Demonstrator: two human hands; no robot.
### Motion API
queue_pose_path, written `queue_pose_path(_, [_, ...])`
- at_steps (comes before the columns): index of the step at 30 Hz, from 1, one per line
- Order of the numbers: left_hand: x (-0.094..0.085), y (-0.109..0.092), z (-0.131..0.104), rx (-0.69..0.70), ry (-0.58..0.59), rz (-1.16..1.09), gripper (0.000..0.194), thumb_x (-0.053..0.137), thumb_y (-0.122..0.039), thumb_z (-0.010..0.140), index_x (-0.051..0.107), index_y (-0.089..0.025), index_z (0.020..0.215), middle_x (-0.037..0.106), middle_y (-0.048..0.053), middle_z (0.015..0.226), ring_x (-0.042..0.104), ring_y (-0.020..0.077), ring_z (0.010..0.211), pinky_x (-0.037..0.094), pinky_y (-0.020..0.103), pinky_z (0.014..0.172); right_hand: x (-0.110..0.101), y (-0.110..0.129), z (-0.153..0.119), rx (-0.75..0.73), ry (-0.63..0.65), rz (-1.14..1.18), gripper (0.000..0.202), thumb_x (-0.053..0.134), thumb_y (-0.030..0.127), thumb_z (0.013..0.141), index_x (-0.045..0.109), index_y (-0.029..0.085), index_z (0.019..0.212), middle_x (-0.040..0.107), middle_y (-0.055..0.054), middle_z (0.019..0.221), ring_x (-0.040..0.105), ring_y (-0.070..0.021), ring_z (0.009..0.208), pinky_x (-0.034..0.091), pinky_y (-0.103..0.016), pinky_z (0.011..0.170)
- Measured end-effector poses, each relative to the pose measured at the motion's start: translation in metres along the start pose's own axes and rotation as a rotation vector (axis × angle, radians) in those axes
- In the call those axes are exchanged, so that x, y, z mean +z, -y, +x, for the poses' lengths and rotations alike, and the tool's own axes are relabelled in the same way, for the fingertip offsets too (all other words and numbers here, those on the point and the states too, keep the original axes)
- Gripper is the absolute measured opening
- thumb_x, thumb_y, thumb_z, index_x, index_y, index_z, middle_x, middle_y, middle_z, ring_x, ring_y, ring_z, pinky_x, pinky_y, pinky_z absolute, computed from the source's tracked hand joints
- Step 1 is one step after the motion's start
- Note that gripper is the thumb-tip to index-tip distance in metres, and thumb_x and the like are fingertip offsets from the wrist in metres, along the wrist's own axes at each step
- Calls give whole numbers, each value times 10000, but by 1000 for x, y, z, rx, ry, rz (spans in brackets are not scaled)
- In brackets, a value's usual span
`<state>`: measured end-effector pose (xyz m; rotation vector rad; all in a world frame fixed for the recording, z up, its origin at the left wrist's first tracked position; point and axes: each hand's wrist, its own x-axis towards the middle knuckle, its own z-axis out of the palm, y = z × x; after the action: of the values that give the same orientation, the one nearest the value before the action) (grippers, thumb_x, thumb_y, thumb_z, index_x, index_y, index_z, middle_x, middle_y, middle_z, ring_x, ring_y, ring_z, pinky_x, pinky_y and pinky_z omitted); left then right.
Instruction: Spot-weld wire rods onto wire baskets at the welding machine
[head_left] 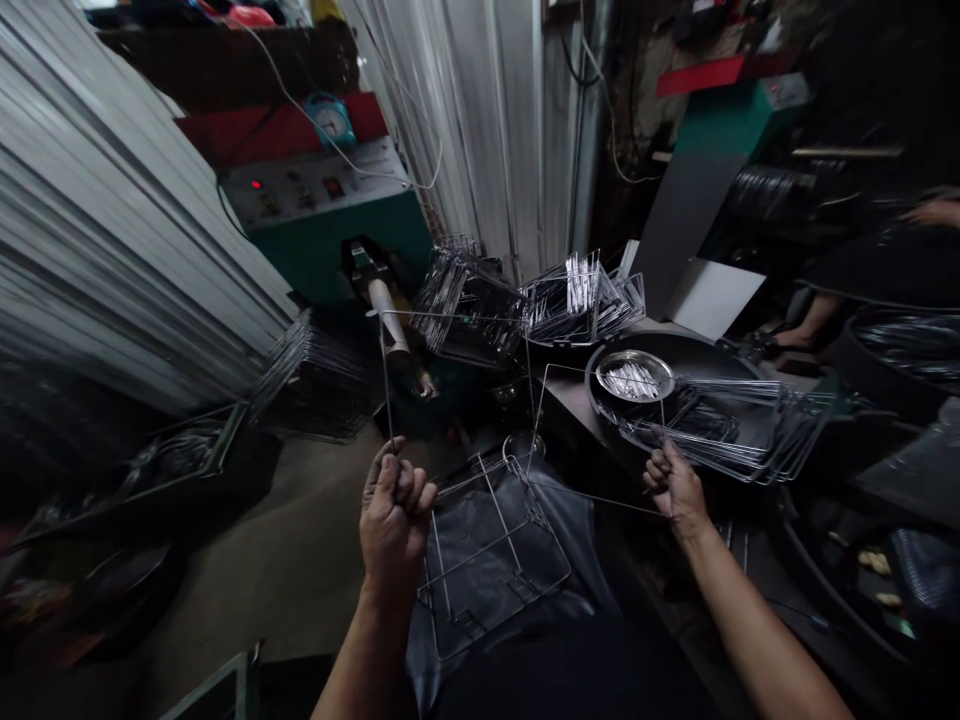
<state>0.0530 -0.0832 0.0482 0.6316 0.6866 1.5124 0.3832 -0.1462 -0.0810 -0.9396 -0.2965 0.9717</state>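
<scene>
Both hands are curled nearly closed, raised on either side of the lap. Left hand [396,510] pinches a thin bent wire frame [387,390] between thumb and fingers, its upper bar reaching away toward the machine; right hand [675,480] grips the edge of a wire rectangle [600,499], which slants inward above the lap. Holding each by its rim probably leaves the shapes spread open and the fingers out of the middle. Whether the two pieces are joined, I can't make out from where I stand: the wires overlap, and the right fingertips are folded from sight.

Over at far left, a crate [225,440] of metal pieces fades into shadow. Next comes a leaning stack of wire frames [319,385], nested, likely to save room. Behind it, the green machine cabinet [337,245] carries a lit red lamp; its pale arm [384,308] points toward the seat, its lower end lost in the dark. Across the lap lies a wire rack [504,525] on a dark sheet [577,525], perhaps there as padding; a body shadow covers its near edge. To the right, a metal dish [636,378] gathers short rods, presumably to stop them scattering. Another person's arm [936,212] is cut off at the far edge.
</scene>
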Motion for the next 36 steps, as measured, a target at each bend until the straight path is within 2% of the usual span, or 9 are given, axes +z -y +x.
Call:
queue_pose_path(6, [-2, 1, 1, -20, -40, 2, 187, 634, -257, 769, 601, -154, 922, 257, -85, 500, 248, 34, 400, 255, 114, 347, -3, 5, -3, -26, 3, 42, 379, 672, 393, 697, 595, 238, 1033, 214, 106, 518, 139, -26, 391, 143, -138, 347])
queue_pose_path(12, [-3, 3, 0, -12, -13, -7, 221, 672, -266, 729, 596, -175, 915, 264, -90, 505, 254, 32, 400, 272, 113, 354, 0, 16, -9, -103, 27, 37, 326, 633, 395, 742, 597, 253, 1033, 188, 100, 520, 129, -39, 402, 148, -149, 354])
queue_pose_path(16, [-5, 7, -1, -19, -38, 47, 239, 687, -301, 712, 600, -205, 913, 307, -87, 511, 313, 31, 409, 312, 107, 378, 3, 25, -16, -141, 47, 47, 310, 607, 375, 771, 595, 264, 1061, 188, 92, 527, 136, -46, 412, 168, -154, 357])
queue_pose_path(22, [-8, 17, 1, -47, -107, 71, 322, 743, -256, 638, 613, -220, 931, 487, -53, 611, 501, 62, 538, 450, 144, 490, 11, 39, -28, -241, 65, -47, 320, 580, 359, 783, 592, 274, 1091, 216, 82, 524, 181, -61, 417, 208, -164, 356])
queue_pose_path(26, [2, 16, 1, -65, -34, -33, 272, 716, -261, 681, 610, -170, 914, 338, -92, 489, 336, 29, 393, 331, 104, 361, 7, 40, -21, -229, 30, -109, 346, 593, 370, 762, 602, 247, 1085, 257, 86, 512, 202, -52, 403, 195, -162, 351])
queue_pose_path(29, [11, 9, 3, -64, 43, -146, 128, 606, -216, 789, 595, -148, 896, 259, -96, 469, 241, 29, 357, 241, 109, 312, -8, 30, -7, -153, -51, -234, 408, 633, 407, 704, 613, 214, 1063, 301, 93, 492, 216, -37, 381, 158, -151, 348])
queue_pose_path(32, [20, -3, 6, -70, 64, -212, 119, 471, -184, 872, 580, -146, 901, 243, -90, 470, 219, 36, 350, 216, 120, 302, -26, 16, 3, -132, -120, -453, 431, 644, 438, 668, 635, 201, 1027, 413, 66, 503, 331, -54, 405, 236, -162, 375])
queue_pose_path(34, [26, -12, 6, -68, 71, -231, 171, 407, -180, 901, 573, -145, 918, 242, -87, 473, 215, 37, 349, 205, 121, 298, -33, 11, 6, -190, -118, -674, 354, 652, 425, 646, 673, 211, 927, 520, 18, 560, 458, -107, 497, 341, -207, 437])
queue_pose_path(36, [32, -19, 4, -65, 83, -241, 184, 389, -184, 909, 566, -146, 938, 239, -87, 478, 213, 38, 352, 204, 118, 298, -30, 9, 3, -305, -112, -936, 254, 654, 407, 635, 695, 234, 816, 597, -33, 648, 539, -175, 615, 415, -275, 527])
